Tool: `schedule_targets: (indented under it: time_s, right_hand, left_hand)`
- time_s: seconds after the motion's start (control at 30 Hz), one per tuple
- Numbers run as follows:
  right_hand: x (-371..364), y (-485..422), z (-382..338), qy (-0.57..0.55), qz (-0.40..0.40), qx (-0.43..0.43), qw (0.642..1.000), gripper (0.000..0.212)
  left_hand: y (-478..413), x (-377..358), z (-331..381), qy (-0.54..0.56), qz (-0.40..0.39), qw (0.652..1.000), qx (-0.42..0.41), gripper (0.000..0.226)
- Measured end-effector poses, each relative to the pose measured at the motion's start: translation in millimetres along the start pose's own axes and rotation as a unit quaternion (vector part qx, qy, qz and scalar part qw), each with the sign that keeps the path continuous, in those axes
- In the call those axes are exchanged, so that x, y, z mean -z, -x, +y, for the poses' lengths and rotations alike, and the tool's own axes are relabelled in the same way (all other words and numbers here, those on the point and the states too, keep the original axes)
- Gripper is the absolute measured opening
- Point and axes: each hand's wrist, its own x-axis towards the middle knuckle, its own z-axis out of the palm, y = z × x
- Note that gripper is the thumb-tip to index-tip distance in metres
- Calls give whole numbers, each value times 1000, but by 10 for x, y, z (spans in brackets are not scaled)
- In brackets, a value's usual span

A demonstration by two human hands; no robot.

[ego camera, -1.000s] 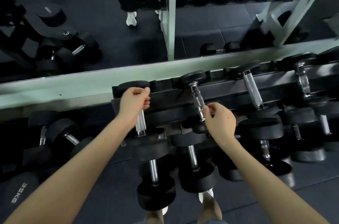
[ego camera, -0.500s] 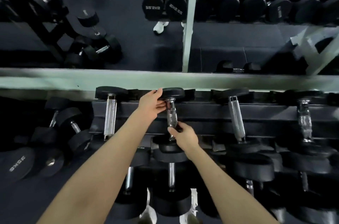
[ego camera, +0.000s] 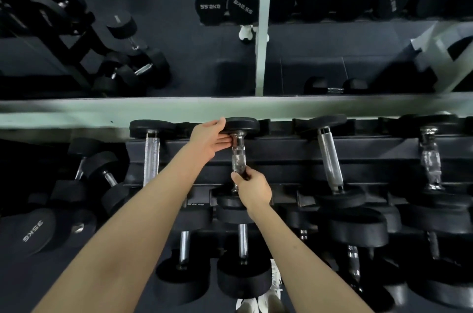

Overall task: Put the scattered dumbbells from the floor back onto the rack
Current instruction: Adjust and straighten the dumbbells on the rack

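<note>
A small black dumbbell (ego camera: 238, 156) with a chrome knurled handle lies across the top tier of the black rack (ego camera: 281, 151). My left hand (ego camera: 208, 139) touches its far head with straight fingers, thumb against the head's edge. My right hand (ego camera: 252, 188) grips the near end of the handle, just above the near head. To the left on the same tier lies another dumbbell (ego camera: 151, 148); two more (ego camera: 330, 159) (ego camera: 431, 159) lie to the right.
Lower tiers hold bigger dumbbells (ego camera: 243, 248). Heavy ones marked 35KG (ego camera: 33, 232) sit low at the left. A mirror above a pale ledge (ego camera: 102, 113) reflects the gym floor and another rack. My white shoes (ego camera: 258, 302) show at the bottom.
My left hand left the leftmost dumbbell and moved right to the far head of the second one. My right hand slid down to the near end of its handle. The view shifted right.
</note>
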Motion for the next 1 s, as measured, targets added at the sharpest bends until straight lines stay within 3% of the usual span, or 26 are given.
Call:
schedule_targets:
  time_s: [0.17, 0.23, 0.3, 0.37, 0.4, 0.47, 0.57, 0.67, 0.73, 0.8, 0.9, 1.0]
  right_hand:
    - [37, 109, -83, 22, -5, 19, 1000, 35]
    - [140, 159, -65, 42, 6, 58, 997, 39]
    - [353, 260, -12, 68, 80, 116, 988, 47]
    - [691, 368, 106, 90, 206, 173, 959, 48]
    - [899, 392, 185, 103, 276, 194, 936, 45]
    - [1334, 363, 353, 122, 355, 176, 910, 31]
    - [1802, 137, 524, 154, 265, 66, 950, 35]
    - [1931, -137, 625, 155, 108, 7, 982, 43]
    - [1919, -221, 673, 170, 64, 3, 983, 44]
    - [1926, -254, 703, 186, 43, 9, 982, 42]
    - [1954, -332, 711, 181, 27, 10, 983, 37]
    - [1879, -354, 750, 169, 46, 2, 985, 37]
  left_hand:
    - [-5, 52, -8, -30, -28, 999, 1, 47]
    - [15, 53, -16, -85, 24, 996, -22, 46]
    - [72, 68, -57, -181, 149, 967, -102, 42]
    - [277, 31, -154, -224, 234, 924, -204, 34]
    - [399, -33, -227, -223, 233, 916, -239, 30]
    - [565, -244, -381, -197, 137, 938, -252, 26]
    - [597, -736, -556, -132, -41, 977, -160, 24]
    - [505, -1216, -653, -132, -109, 983, -71, 38]
    - [434, -1485, -701, -141, -134, 980, -26, 45]
    - [345, -1697, -714, -126, -137, 983, -5, 44]
    - [274, -1947, -702, -36, -89, 995, 14, 16]
    - [249, -2115, -737, -5, -20, 1000, 8, 25]
